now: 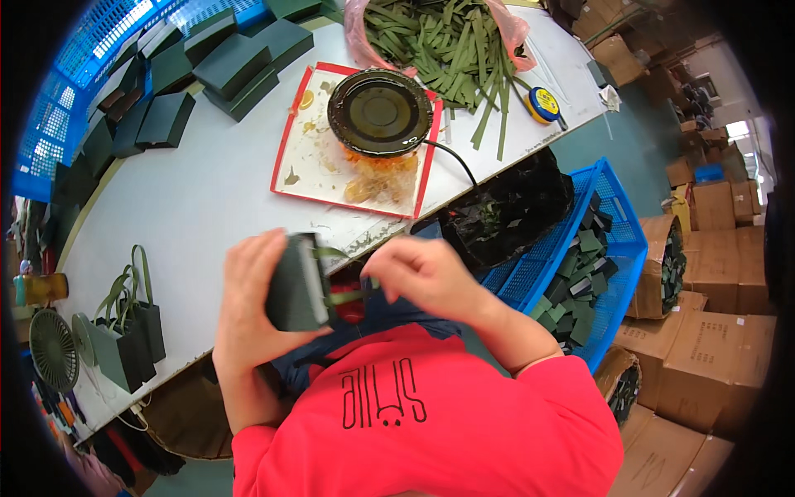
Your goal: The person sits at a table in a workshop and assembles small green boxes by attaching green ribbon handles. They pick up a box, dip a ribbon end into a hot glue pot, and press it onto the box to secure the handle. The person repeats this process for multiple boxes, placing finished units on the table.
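My left hand (252, 302) grips a small dark green box-shaped bag (296, 286) close to my chest, its open top turned toward my right hand. My right hand (422, 273) pinches a thin green ribbon strip (344, 294) at the bag's rim, fingers closed on it. Both hands sit over the near edge of the white table (207, 190). A round black pot (379, 112) stands on a red-rimmed white tray (331, 166) smeared with amber glue.
A pink bag of green ribbon strips (447, 41) lies at the far side, with a blue-and-yellow tape measure (544, 103) beside it. Dark green boxes (232, 62) stack at far left. Finished bags with handles (128, 327) stand left. A blue crate (592, 248) and cardboard boxes (704, 348) are right.
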Available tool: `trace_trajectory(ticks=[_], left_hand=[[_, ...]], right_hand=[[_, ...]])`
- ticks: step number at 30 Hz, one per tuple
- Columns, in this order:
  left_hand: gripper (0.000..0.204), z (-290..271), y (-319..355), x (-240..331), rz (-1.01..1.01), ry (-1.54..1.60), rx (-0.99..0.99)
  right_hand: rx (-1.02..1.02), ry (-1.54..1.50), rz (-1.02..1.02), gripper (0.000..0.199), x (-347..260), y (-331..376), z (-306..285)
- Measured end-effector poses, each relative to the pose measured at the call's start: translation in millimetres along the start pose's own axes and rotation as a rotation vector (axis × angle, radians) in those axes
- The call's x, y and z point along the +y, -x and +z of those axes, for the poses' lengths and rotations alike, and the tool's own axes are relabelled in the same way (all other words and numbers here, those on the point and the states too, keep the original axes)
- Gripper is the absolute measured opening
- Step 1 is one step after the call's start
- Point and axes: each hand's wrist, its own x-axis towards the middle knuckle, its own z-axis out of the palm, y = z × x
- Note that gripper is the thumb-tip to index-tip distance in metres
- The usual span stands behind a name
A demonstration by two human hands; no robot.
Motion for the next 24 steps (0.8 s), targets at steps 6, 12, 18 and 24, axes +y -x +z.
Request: trace_trajectory(ticks=[6, 12, 18, 24], left_hand=[[0.085, -19, 22, -31, -0.479, -0.454, 0.236], [0.041, -46, 31, -41, -0.677, -0.292, 0.227], [0.035, -50, 41, -67, -0.999, 0.001, 0.274], [0.027, -40, 51, -86, -0.454, -0.158, 0.528]], right_hand=[[0.846, 0.749, -0.369, 0.010, 16, -21, -113], [0.729, 1.155, -0.346, 0.018, 38, -23, -188], [0.676, 0.991, -0.325, 0.012, 49, -22, -202], [0.742, 0.602, -0.568, 0.012, 44, -17, -169]])
